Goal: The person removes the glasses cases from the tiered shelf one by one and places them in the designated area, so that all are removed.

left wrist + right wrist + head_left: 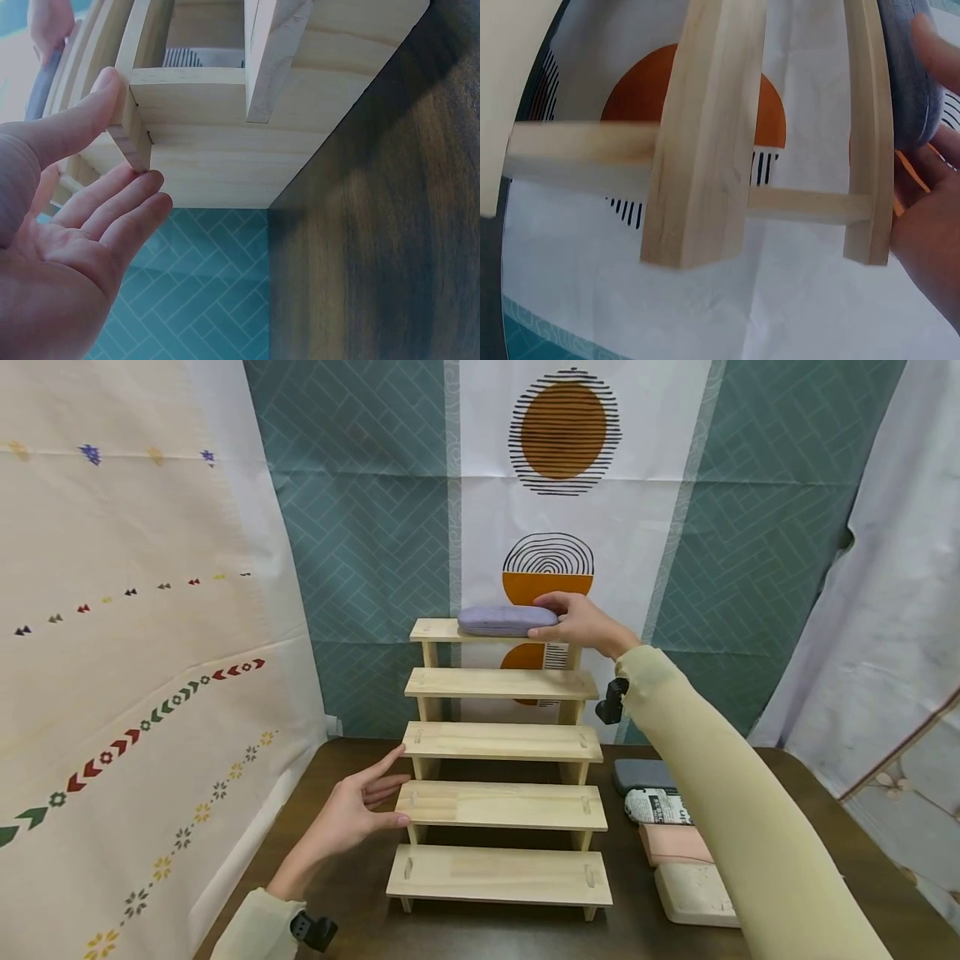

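Note:
A five-tier wooden step shelf stands on the brown table. On its top tier lies a lavender glasses case, set lengthwise along the board. My right hand holds the case by its right end, with thumb in front and fingers behind. In the right wrist view, part of the case shows beside the top board, under the fingers. At the shelf's left side, my left hand grips the end of a lower tier. The left wrist view shows its thumb and fingertips on opposite edges of that board end.
To the shelf's right, partly behind my right sleeve, a dark grey case, a newsprint-patterned case, a pink case and a cream case lie in a row. Patterned cloth hangs behind the table.

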Demonstrator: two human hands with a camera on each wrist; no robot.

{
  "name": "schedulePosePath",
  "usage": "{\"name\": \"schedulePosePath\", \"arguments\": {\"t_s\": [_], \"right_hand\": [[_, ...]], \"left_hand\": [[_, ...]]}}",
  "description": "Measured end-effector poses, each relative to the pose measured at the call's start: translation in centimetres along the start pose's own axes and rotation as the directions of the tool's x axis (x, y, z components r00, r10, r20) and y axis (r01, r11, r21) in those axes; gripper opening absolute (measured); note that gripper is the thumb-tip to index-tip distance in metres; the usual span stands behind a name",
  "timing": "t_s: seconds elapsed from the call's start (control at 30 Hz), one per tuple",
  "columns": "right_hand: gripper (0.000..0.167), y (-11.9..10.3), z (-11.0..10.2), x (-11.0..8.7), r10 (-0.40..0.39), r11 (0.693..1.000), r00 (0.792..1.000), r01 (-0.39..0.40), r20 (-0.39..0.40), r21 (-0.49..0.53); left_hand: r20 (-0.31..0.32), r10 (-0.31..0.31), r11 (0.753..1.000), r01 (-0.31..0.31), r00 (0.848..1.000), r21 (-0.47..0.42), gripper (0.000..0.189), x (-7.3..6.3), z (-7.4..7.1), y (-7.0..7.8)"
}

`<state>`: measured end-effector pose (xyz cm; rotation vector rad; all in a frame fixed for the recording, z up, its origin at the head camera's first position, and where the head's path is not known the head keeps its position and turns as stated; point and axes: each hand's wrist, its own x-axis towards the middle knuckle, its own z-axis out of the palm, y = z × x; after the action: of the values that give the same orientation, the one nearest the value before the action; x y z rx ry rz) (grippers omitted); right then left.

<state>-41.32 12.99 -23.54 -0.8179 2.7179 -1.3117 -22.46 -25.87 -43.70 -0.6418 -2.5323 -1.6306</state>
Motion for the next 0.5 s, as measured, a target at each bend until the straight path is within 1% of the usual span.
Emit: {"name": "schedulePosePath", "arguments": {"t_s": [0.13, 0.27, 0.5], "right_hand": [[0.061, -0.08, 0.15, 0.30, 0.000, 1.000, 1.000, 0.000, -0.015, 0.002], [0.058, -0.20, -0.06, 0.14, 0.002, 1.000, 1.000, -0.002, -0.007, 0.020], [0.062, -0.60, -0.62, 0.03, 0.014, 0.999, 1.000, -0.015, 0.026, 0.037]], "left_hand": [[-0.001, -0.001, 1.000, 0.001, 1.000, -0.004, 0.103, 0.06, 0.01, 0.07], [-0.003, 0.000, 1.000, 0.000, 1.000, -0.005, 0.103, 0.02, -0.02, 0.10], [-0.006, 0.007, 1.000, -0.007, 1.000, 0.000, 0.103, 0.05, -0.06, 0.13]]}}
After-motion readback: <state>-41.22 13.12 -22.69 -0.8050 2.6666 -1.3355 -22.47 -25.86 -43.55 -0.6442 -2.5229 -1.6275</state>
